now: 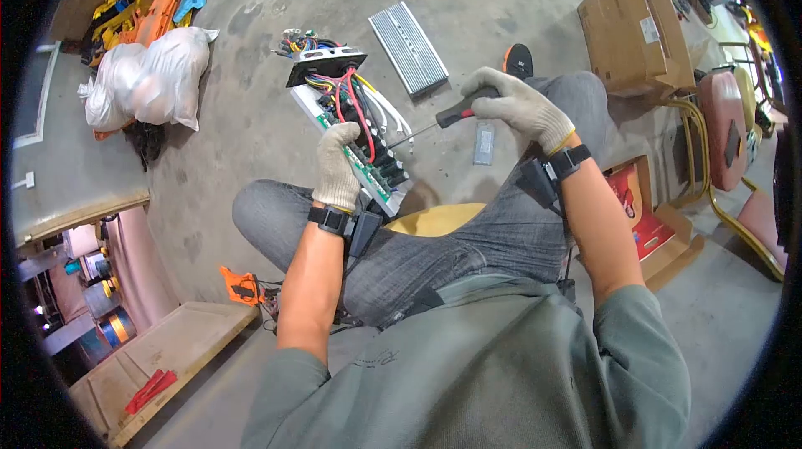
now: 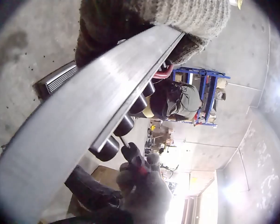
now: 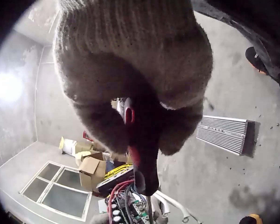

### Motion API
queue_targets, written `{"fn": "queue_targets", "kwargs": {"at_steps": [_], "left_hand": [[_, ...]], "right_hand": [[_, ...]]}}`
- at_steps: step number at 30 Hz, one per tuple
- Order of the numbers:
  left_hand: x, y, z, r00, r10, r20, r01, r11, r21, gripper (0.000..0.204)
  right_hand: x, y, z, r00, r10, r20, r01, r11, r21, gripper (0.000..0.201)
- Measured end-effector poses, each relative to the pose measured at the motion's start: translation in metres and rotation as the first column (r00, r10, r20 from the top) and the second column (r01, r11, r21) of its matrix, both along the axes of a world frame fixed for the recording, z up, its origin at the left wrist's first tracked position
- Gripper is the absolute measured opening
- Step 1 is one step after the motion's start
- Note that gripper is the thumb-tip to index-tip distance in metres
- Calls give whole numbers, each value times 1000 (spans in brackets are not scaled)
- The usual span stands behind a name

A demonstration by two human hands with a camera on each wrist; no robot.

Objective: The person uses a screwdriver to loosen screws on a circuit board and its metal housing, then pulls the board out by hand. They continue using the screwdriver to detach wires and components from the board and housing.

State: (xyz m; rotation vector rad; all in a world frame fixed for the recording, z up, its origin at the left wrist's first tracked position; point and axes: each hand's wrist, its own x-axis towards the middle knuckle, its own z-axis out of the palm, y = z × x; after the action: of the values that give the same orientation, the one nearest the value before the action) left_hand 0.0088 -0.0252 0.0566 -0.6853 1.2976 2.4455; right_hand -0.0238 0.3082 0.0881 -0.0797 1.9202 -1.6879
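Note:
My gloved left hand (image 1: 337,167) grips the edge of a circuit board assembly (image 1: 380,190), which is tilted above my lap. A smooth metal plate (image 2: 84,100) backs the board, and black cylindrical capacitors (image 2: 124,125) line its face. Red, yellow and white wires (image 1: 351,106) run from the board to a black end panel (image 1: 327,65) at its far end. In my gloved right hand (image 1: 522,106) is a screwdriver (image 1: 455,115) with a black and red handle. Its shaft points left, with the tip close by the capacitors.
A ribbed silver metal housing (image 1: 409,48) lies on the concrete floor ahead, and a small grey rectangular piece (image 1: 483,143) lies nearer. White bags (image 1: 171,73) stand at the left. To the right are a cardboard box (image 1: 626,31), chairs (image 1: 723,127) and an opened red-lined box (image 1: 639,215).

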Motion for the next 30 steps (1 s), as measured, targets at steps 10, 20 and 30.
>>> {"fn": "queue_targets", "kwargs": {"at_steps": [10,20,30], "left_hand": [[1,15,27,1000,-12,26,12,1000,-16,21],[1,4,15,999,-41,4,40,997,61,25],[1,1,9,999,-45,-4,45,999,-1,24]], "right_hand": [[-2,0,2,999,-37,11,37,997,-68,33],[-3,0,11,999,-4,44,0,995,101,33],[-6,3,11,966,5,257,-51,984,171,30]]}}
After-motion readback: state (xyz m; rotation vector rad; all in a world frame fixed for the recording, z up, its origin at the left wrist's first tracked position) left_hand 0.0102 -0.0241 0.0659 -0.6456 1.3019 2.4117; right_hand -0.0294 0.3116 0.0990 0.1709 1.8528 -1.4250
